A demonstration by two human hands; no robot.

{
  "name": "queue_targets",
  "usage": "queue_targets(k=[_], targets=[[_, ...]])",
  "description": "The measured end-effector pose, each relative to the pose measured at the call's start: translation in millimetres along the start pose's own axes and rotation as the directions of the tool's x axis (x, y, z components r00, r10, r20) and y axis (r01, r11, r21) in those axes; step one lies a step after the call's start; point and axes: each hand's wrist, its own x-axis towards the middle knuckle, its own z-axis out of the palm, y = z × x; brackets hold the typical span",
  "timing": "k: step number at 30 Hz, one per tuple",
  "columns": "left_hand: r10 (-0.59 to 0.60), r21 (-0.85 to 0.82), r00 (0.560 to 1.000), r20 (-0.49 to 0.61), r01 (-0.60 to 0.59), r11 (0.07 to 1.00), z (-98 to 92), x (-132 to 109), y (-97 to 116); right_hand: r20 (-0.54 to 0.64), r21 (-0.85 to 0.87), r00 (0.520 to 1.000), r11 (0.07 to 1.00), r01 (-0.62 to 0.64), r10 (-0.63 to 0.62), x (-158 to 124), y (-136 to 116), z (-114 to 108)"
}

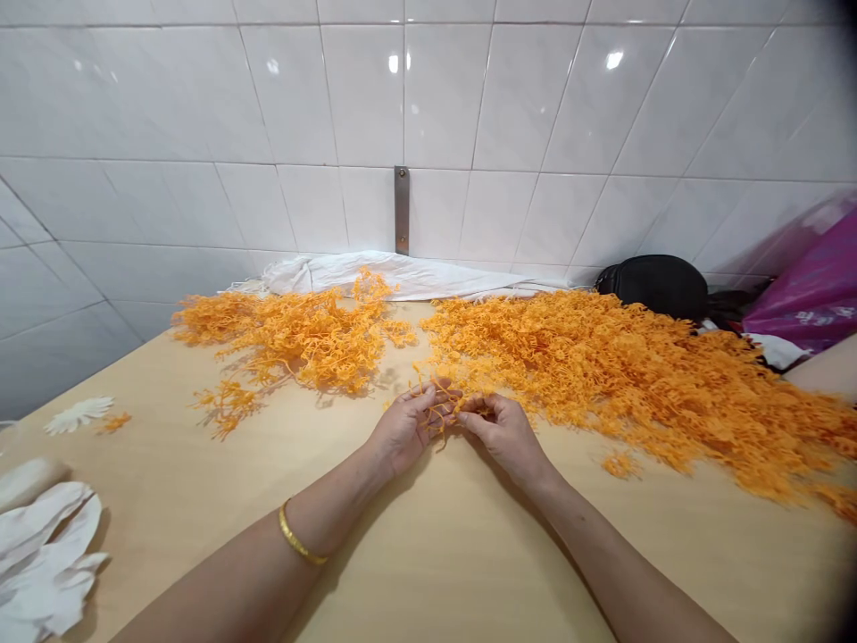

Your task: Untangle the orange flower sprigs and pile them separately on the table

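Near the middle of the table, my left hand (408,426) is half curled around a thin, branching orange plastic sprig (438,413). The fingers of my right hand (502,431) pinch together at the right side of that sprig. Just beyond my hands, a large heap of similar orange sprigs (616,375) spreads to the right. A smaller heap of orange sprigs (314,335) lies to the left, with a gap between the two. One loose orange cluster (231,404) sits at the near edge of the left heap.
White cloth (415,275) lies along the tiled wall behind the heaps. A black pouch (656,284) and a purple bag (807,277) stand at the back right. White gloves (50,554) and a white flower-like piece (79,415) rest on the left. Part of another person's arm (830,371) shows at right.
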Motion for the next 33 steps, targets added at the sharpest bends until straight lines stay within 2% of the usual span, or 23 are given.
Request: queue_targets(k=[3,6,11,15,20,24,28,30,33], targets=[[-0.007,0.015,1.0,-0.012,0.007,1.0,-3.1,1.5,1.2,-0.004,-0.128,0.998,0.989,0.068,-0.069,0.1,-1.5,-4.3],[0.003,0.069,1.0,0.007,-0.003,0.998,-4.2,1.1,2.4,0.02,-0.204,0.997,0.976,0.075,-0.073,-1.4,-3.8,-5.1],[-0.041,0.081,0.999,-0.005,0.041,0.996,-6.6,0.9,4.4,0.046,-0.17,0.997,0.982,0.076,-0.069,-3.0,-6.5,-2.7],[-0.044,0.099,0.999,-0.016,0.045,0.994,-5.7,0.2,4.6,0.008,-0.226,0.993,0.967,0.117,-0.118,-3.1,-4.2,-1.1],[-0.044,0.067,0.999,-0.02,0.045,0.997,-1.6,-1.0,4.1,0.031,-0.218,0.983,0.959,0.181,-0.178,-2.9,0.8,0.0],[-0.02,0.098,0.999,-0.038,0.024,0.995,-1.9,-0.4,3.5,0.07,-0.153,0.984,0.973,0.17,-0.161,-2.7,2.8,0.6],[0.017,0.213,0.999,0.031,-0.023,0.977,-3.4,-0.5,2.8,0.147,0.067,0.988,0.997,0.03,-0.039,-4.0,0.3,2.3],[0.037,0.263,0.999,0.027,-0.043,0.964,-2.7,-1.4,2.1,0.179,0.179,0.984,0.983,-0.052,0.02,-5.3,-3.6,1.9],[0.057,0.298,0.998,-0.002,-0.054,0.953,-0.3,-2.9,0.1,0.19,0.255,0.979,0.96,-0.12,0.072,-7.3,-10.8,-0.7]])
